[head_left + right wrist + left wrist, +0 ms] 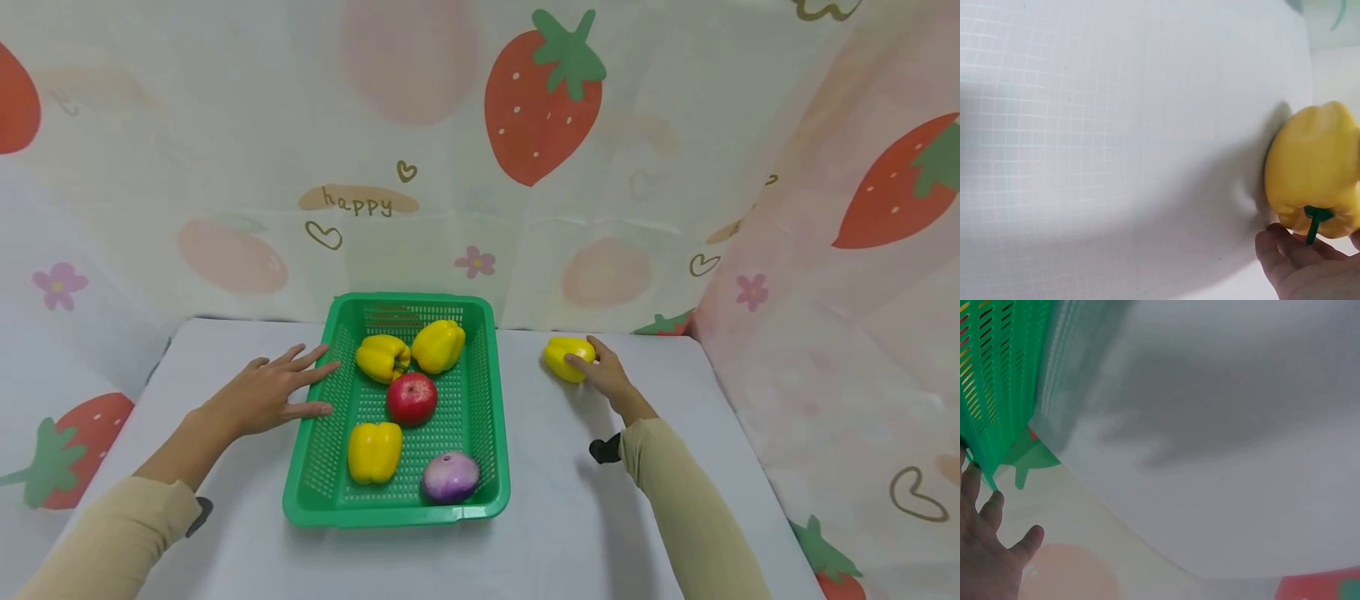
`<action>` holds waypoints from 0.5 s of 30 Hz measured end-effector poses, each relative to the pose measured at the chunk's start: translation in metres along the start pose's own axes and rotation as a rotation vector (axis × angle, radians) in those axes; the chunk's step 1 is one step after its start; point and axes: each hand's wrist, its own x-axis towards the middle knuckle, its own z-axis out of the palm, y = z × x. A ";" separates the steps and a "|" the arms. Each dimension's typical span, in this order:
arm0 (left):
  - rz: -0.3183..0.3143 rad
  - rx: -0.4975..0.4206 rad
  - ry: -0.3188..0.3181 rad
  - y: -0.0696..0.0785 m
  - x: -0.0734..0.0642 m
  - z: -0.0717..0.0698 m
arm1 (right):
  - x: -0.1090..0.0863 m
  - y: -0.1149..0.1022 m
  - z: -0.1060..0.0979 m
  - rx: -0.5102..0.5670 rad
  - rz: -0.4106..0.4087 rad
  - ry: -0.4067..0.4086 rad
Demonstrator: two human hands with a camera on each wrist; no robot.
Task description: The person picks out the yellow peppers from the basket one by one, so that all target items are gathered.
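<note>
In the head view my right hand (611, 379) holds a yellow bell pepper (564, 358) at the far right part of the table, thumb on its near side. The right wrist view shows the pepper (1313, 165) low over the white cloth, its green stem toward the fingers (1291, 256). My left hand (273, 392) has its fingers spread at the left rim of a green plastic basket (296, 475). Inside the basket lie three yellow bell peppers, one of them (375, 452) near the front, a red round fruit (412, 398) and a purple eggplant (450, 477).
A white cloth covers the table (547, 533). Behind it and at both sides hangs a curtain (450, 208) printed with strawberries, close to the table's back edge. The basket's right wall stands between the held pepper and the things inside.
</note>
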 end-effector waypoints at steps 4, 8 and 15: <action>-0.006 -0.004 -0.001 0.001 0.000 0.000 | 0.000 0.000 0.001 0.003 0.011 0.006; -0.007 -0.007 0.001 0.000 0.000 0.000 | 0.002 0.000 0.001 -0.007 0.032 0.016; -0.008 -0.004 0.000 -0.001 0.000 0.002 | 0.003 0.001 -0.001 -0.029 0.071 0.019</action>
